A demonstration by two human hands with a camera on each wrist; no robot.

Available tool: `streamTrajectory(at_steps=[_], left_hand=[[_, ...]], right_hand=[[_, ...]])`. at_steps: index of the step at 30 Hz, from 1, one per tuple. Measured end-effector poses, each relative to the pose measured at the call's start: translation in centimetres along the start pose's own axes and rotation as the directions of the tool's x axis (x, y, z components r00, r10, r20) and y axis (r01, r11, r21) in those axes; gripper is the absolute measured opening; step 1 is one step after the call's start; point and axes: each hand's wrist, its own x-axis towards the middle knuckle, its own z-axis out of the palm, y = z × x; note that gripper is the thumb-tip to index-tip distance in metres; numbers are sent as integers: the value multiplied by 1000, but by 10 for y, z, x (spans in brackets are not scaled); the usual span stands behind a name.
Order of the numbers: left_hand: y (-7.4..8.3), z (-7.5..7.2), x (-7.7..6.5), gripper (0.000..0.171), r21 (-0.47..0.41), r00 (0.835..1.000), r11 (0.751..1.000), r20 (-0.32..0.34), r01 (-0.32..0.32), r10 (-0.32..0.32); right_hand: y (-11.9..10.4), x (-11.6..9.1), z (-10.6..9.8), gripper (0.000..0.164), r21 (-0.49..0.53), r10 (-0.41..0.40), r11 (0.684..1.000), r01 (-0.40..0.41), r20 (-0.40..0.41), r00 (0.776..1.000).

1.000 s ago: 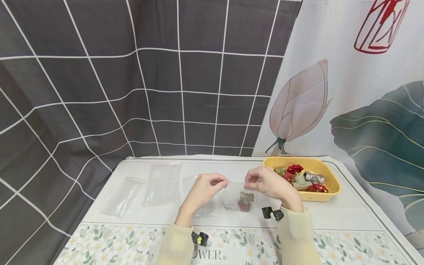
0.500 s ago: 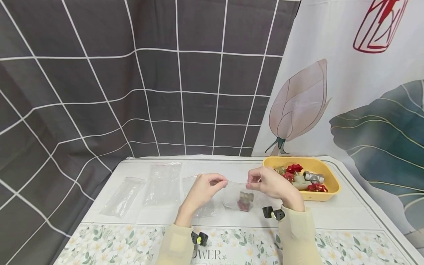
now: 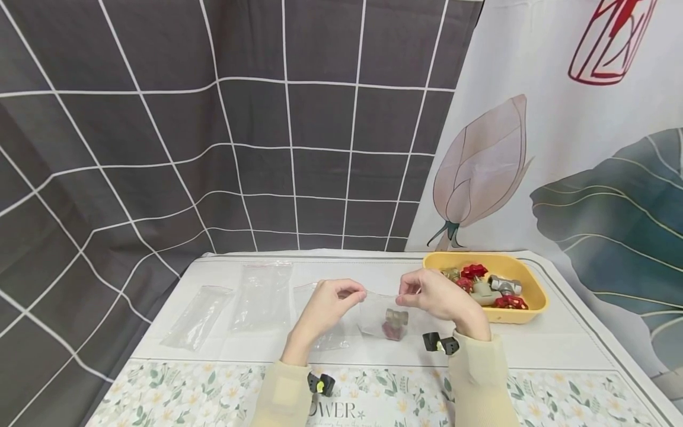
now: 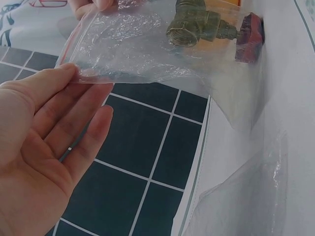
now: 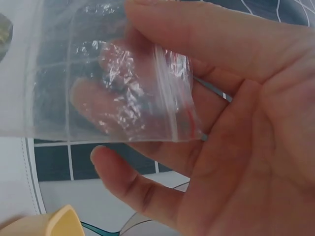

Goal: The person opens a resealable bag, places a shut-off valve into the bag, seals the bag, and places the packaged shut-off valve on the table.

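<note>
A clear zip bag with a red line along its mouth hangs between my two hands. Inside lies a brass valve with a red handwheel, low in the bag. My left hand pinches one corner of the mouth between thumb and index finger; its other fingers extend loosely in the left wrist view. My right hand pinches the mouth's opposite end. In the right wrist view, the thumb lies over the bag's near face, and fingers show through the plastic behind it.
Flat clear bags lie to the left: a narrow one, a larger one, and another partly behind my left hand. A yellow bin with several valves stands at the right, just beyond my right hand.
My right hand has slid slightly rightward along the bag's mouth since the first frame. The left hand stays in place, and the valve remains inside the bag.
</note>
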Motion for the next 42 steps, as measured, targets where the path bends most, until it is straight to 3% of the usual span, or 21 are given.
streamTrajectory(at_steps=[11,22,33,42], left_hand=[[1,-1,0,20,-4,1000,1000,3,-5,5],[1,-1,0,14,-9,1000,1000,0,2,-2],[0,-1,-1,21,-5,1000,1000,1,18,-18],[1,-1,-1,20,-8,1000,1000,5,29,-29]], right_hand=[[3,-2,-2,16,5,62,998,-62,9,998],[5,-2,0,27,-15,-5,1000,4,-10,1000],[6,-2,0,21,4,57,998,-57,-12,998],[9,-5,0,29,25,69,997,-69,-6,998]])
